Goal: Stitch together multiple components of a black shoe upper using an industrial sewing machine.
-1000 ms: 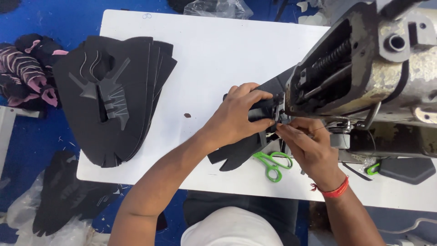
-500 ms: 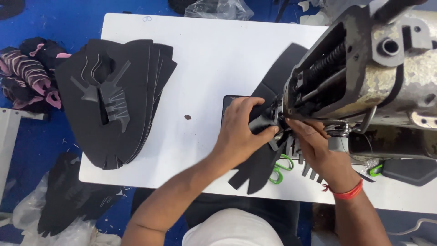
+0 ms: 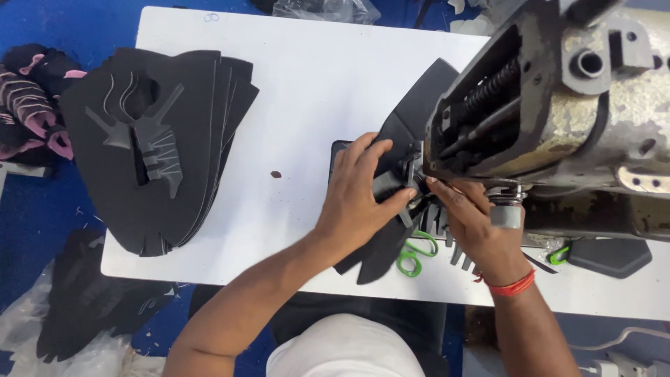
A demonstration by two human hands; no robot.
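Note:
A black shoe-upper piece (image 3: 412, 112) lies under the head of an old metal sewing machine (image 3: 558, 105) on the white table (image 3: 314, 91). My left hand (image 3: 359, 192) presses flat on the piece just left of the needle area. My right hand (image 3: 474, 223), with a red thread band at the wrist, pinches the piece's grey trim strips right at the presser foot. The needle itself is hidden by the machine head and my fingers.
A stack of black cut pieces with grey trim (image 3: 153, 146) sits on the table's left side. Green-handled snips (image 3: 415, 255) lie under the piece near the front edge. Pink-and-black parts (image 3: 31, 112) and bagged black pieces (image 3: 84, 307) lie off the table at left.
The black piece has fed farther through the machine, its far end now sticking out behind. Both hands shifted slightly with it, staying at the needle.

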